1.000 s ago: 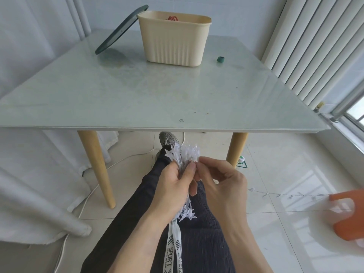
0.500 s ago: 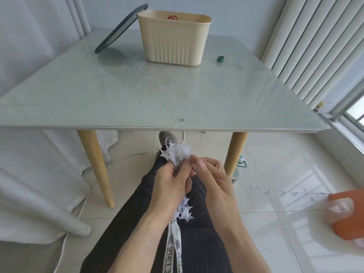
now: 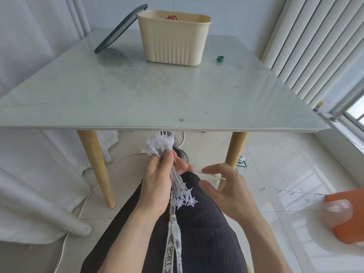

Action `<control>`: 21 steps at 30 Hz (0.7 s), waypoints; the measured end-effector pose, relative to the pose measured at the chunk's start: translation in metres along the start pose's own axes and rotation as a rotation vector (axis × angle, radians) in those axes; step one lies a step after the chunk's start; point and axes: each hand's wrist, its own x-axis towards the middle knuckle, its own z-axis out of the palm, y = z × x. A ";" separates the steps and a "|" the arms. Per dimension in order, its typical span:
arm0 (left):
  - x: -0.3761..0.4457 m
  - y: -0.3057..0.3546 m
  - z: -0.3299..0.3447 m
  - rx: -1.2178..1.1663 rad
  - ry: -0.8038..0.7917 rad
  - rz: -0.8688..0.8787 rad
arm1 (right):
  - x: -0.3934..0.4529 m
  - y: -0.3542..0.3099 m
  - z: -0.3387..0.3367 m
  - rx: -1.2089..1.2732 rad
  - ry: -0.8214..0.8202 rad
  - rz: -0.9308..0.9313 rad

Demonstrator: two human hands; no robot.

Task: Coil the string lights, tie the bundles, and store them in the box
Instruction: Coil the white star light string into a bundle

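Coiled bundle: the star string lights sit gathered in the left hand, above the person's lap and just below the near edge of the counter. Clear plastic stars fan out at the top and bottom of the bunch, with thin wire loops between.

Left grip: fingers and thumb curl round the middle of the bundle, holding it upright.

Right grip: the right hand has its fingers spread and loosely bent. The free strand passes by the fingertips, but whether they pinch it is not clear; I cannot tell.

Free strand: it runs from the hands out to the right above the floor, toward an orange object at the frame edge. That length is not yet coiled.

Weight and feel: likely very light. The wire looks thin and springy, so loops may want to slip open if the middle is released.

Fragility: the star points look like brittle plastic and will snag on each other and on the wire. Squeezing them hard seems unwise.

Where to take hold: by the wire waist between the two star clusters, as the left hand does. Feed new loops in by the wire, not by a star.

Tie: a small green roll lies on the counter, possibly tie material; too small to be sure.

Storage box: the cream ribbed box stands at the far side of the counter, open, with its dark lid leaning on its left wall. Something red shows inside.

Stage: judged to be mid-coiling; tying and storing remain.
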 end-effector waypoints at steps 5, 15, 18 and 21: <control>0.003 0.005 -0.001 -0.062 0.031 -0.003 | 0.001 0.039 -0.001 -0.048 -0.032 0.101; 0.005 0.007 -0.005 0.036 0.098 -0.086 | 0.003 0.050 -0.010 0.042 -0.028 0.261; 0.005 0.008 -0.006 0.060 0.105 -0.085 | 0.005 0.035 -0.013 0.192 0.036 0.229; 0.005 0.007 -0.004 0.058 0.105 -0.104 | 0.006 0.023 -0.014 0.244 0.017 0.191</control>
